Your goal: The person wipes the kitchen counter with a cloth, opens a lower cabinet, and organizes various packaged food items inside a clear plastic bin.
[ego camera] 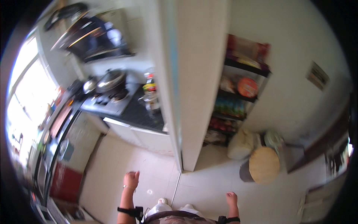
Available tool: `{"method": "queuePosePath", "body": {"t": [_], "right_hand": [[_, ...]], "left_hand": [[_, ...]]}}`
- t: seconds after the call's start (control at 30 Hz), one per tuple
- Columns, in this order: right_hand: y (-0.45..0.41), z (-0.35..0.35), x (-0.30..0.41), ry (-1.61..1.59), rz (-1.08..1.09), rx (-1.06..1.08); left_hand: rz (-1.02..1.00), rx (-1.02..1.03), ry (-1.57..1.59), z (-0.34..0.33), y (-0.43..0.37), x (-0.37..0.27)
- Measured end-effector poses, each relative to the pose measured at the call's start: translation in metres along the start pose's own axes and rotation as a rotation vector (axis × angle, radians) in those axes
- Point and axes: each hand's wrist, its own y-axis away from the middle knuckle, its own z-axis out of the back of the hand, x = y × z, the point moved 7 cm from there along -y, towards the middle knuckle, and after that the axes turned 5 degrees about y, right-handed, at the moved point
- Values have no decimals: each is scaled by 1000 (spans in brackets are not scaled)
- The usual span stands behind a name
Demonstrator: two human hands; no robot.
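My left hand [131,179] hangs over the kitchen floor [123,156], its fingers curled in and nothing seen in them. A thin bracelet circles that wrist, and a black strap [131,212] wraps the forearm. On the other side, my right hand [231,198] is also curled, low above the pale tiles, with no object visible in it. Neither hand touches anything. Between them runs a metal floor track [175,190], with a light slipper [162,200] just left of it. The track meets the base of a wall end with a door frame [193,112].
Left lies a kitchen with a gas stove [109,102], a lidded pot [112,79], a range hood [95,42] and a dark counter [144,112]. Right of the wall end stand a loaded shelf rack [247,67], a plastic container [242,144] and a round wooden-topped stool [264,165].
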Motion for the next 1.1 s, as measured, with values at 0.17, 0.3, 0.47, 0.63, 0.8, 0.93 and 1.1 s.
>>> {"method": "queuePosePath", "body": {"t": [0.17,0.3,0.47,0.63,0.8,0.93,1.1], "right_hand": [[-17,-23,31,20,108,104],[-34,-47,79,26,178,133],[-49,-90,143,-38,306,214],[-66,-139,174,-130,442,296],[-105,-169,158,-130,464,350],[-95,-190,171,-39,444,419],[-88,-197,181,23,457,485]], "left_hand": [[50,-81,90,7,5,34],[151,-144,140,30,18,63],[339,-234,215,58,39,110],[367,-348,268,78,49,139],[405,-398,348,84,63,160],[469,-482,380,96,93,186],[337,-680,205,111,124,200]]}}
